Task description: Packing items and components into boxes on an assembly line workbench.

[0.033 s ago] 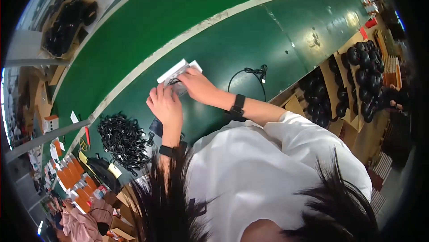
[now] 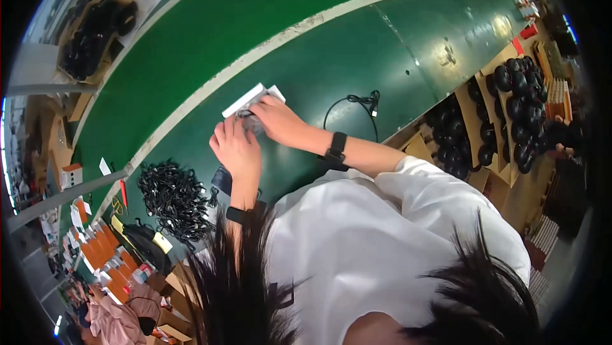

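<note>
A small open white box (image 2: 244, 101) with grey see-through wrapping sits on the green bench, tilted toward my hands. My left hand (image 2: 236, 147) is curled against its near side, fingers bent and close together at the rim. My right hand (image 2: 275, 118) reaches into the box from the right, its fingertips pressed down inside. Thin dark loops, like a black cable (image 2: 243, 114), show at those fingertips, partly hidden by the hand and the wrapping. Farther right, a coiled black cable (image 2: 364, 100) with a light plug lies on the bench.
A heap of black cables (image 2: 171, 199) lies left of my left forearm, beside a dark flat object (image 2: 222, 181). Cartons of round black items (image 2: 519, 109) stand at the right. A pale raised strip (image 2: 287, 36) crosses the bench. Orange-and-white boxes (image 2: 105, 249) and a person in pink (image 2: 115, 319) are lower left.
The dark loops in the box are less visible now, and my right fingers sit slightly lower among them. Otherwise the view has only shifted a little.
</note>
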{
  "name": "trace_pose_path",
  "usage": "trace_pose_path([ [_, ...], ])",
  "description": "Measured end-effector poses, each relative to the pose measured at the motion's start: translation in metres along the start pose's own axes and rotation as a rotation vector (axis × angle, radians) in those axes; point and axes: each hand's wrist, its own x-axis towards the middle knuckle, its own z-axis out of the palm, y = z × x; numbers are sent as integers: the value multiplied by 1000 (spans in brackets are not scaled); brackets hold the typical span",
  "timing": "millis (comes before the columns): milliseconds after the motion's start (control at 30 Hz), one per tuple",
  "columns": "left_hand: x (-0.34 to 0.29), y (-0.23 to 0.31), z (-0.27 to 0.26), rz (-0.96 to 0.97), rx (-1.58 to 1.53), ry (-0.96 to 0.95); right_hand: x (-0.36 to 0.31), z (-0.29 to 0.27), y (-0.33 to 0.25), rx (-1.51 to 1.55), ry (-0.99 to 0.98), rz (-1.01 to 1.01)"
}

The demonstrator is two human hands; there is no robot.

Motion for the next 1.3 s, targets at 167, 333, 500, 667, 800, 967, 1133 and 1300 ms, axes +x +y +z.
trace_pose_path([
  [167,5,5,4,-83,62,-143,-1,-3,12,183,-18,79],
  [333,11,-8,20,-133,20,-158,5,-12,15,260,-17,40],
  [500,6,-5,31,-153,-33,1,9,-19,13,368,12,178],
  [667,2,-6,33,-52,-171,-13,17,-24,13,363,-132,275],
  [800,0,-11,28,87,-262,3,25,-30,16,-13,-56,-125],
  [967,-5,-20,24,172,-299,-16,42,-32,20,-244,-243,-357],
  [1133,-10,-24,25,175,-385,34,55,-16,16,-449,-447,-405],
  [1300,-8,-15,22,82,-168,1,52,-18,16,-298,-459,-312],
])
